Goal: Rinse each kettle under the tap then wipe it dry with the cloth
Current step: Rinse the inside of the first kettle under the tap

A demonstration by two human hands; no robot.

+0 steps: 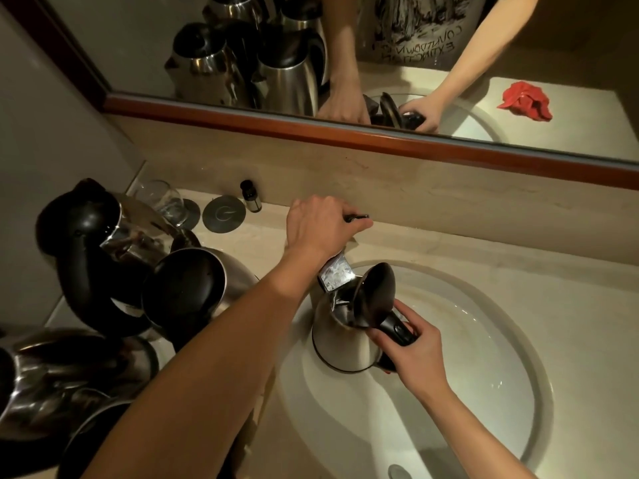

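- Steel, with a black hinged lid standing open: that is the kettle (340,335) we hold in the white sink (484,392), at its left side, with the spout toward the tap.
- Our right hand (411,354) grips the kettle's black handle (397,328), fingers curled round it.
- Our left hand (320,226) reaches over the kettle and closes on the tap lever (356,217) at the back of the basin.
- The chrome tap spout (335,276) sits just above the kettle's open mouth; we cannot tell whether water is running.
- More steel kettles (193,292) with black lids and handles crowd the desk (449,243) to the left of the sink, close together.
- Behind them stand a drinking glass (164,202), a round grey coaster (224,214) and a small dark bottle (251,197) against the wall.
- The mirror (345,63) above reflects a crumpled red cloth (525,100) lying on the desk to the right of the sink, well apart from both hands.
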